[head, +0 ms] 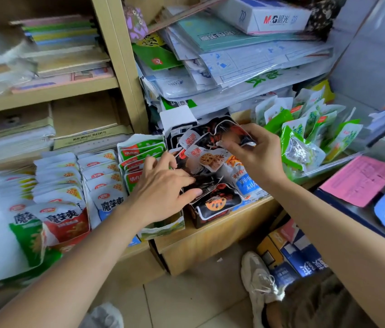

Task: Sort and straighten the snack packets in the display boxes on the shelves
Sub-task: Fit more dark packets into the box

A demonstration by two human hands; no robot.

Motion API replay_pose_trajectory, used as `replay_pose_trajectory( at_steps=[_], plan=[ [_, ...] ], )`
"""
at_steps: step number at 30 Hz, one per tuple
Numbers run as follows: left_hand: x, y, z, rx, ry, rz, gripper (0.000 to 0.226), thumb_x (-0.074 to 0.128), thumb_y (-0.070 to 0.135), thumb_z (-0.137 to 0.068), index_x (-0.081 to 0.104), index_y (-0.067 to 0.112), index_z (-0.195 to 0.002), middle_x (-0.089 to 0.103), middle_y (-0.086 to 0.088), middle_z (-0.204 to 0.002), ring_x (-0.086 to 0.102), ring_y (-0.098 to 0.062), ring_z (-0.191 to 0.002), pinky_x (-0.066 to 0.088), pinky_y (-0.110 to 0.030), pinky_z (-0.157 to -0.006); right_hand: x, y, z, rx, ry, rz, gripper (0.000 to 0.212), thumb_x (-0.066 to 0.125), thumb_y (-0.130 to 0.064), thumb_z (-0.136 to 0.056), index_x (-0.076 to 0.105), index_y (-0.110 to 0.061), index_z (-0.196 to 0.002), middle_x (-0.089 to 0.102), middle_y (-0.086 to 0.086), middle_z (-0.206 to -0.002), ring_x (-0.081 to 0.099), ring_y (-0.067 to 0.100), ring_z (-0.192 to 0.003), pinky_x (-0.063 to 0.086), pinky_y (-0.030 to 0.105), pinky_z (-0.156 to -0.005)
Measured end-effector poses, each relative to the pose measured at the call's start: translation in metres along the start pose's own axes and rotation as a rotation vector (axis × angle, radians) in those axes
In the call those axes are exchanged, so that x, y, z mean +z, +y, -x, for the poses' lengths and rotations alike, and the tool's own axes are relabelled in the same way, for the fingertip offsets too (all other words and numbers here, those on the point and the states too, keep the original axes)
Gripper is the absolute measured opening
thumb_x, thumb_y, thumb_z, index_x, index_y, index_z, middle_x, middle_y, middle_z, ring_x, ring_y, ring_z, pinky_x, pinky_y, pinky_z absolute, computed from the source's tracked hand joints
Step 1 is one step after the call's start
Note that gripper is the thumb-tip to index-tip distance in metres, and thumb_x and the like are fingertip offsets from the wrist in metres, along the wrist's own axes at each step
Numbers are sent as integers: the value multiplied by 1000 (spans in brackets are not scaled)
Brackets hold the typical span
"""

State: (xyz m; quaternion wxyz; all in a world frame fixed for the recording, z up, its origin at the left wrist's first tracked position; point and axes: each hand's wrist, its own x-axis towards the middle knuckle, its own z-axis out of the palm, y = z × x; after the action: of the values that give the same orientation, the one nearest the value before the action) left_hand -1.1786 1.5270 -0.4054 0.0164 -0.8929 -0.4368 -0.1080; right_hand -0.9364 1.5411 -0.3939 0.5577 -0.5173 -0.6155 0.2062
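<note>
Your right hand (pixel 255 155) pinches crumpled black glossy snack packet (pixel 230 131), long axis left-right, above far end of dark cardboard display box (pixel 194 221). Your left hand (pixel 163 185), nearer box front, fingers spread, presses jumbled black packets (pixel 210 159).

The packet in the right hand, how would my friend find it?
Look at the wooden shelf of snack packets, then the box of dark packets in its middle. Above that box the right hand pinches a black packet with red print; it alone is lifted, its neighbours lie in the box.
</note>
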Motion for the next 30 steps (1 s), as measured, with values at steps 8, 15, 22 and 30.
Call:
replay_pose_trajectory(
  at_steps=[8, 15, 22, 30],
  plan=[
    [6, -2, 3, -21, 339, 319, 36, 70, 54, -79, 80, 29, -103, 75, 15, -95, 45, -9, -90, 32, -36, -80, -2, -3, 0, -7, -61, -47, 28, 85, -23, -79, 73, -8, -99, 75, 3, -91, 73, 22, -85, 60, 48, -75],
    [3, -7, 19, 38, 184, 517, 37, 72, 56, -78, 79, 30, -105, 70, 10, -92, 58, -2, -87, 52, -29, -74, -6, -4, -8, -66, -304, 148, 22, 85, -23, -78, 70, -19, -93, 73, -5, -86, 69, 11, -76, 57, 37, -71],
    [-1, -16, 14, -37, 241, 536, 17, 76, 24, -87, 79, 26, -104, 71, 11, -85, 64, -5, -75, 55, -29, -67, -7, -20, -21, -337, -441, 486, 40, 83, -24, -81, 72, -12, -118, 75, 2, -108, 70, 15, -95, 55, 33, -88],
    [4, -7, 4, -18, 483, 450, 13, 77, 11, -88, 80, 15, -99, 76, 7, -82, 67, 0, -68, 57, -19, -64, 15, -18, -37, -168, -603, 488, 37, 84, -19, -79, 75, -16, -114, 77, 1, -104, 60, -7, -71, 40, 3, -67]
  ],
)
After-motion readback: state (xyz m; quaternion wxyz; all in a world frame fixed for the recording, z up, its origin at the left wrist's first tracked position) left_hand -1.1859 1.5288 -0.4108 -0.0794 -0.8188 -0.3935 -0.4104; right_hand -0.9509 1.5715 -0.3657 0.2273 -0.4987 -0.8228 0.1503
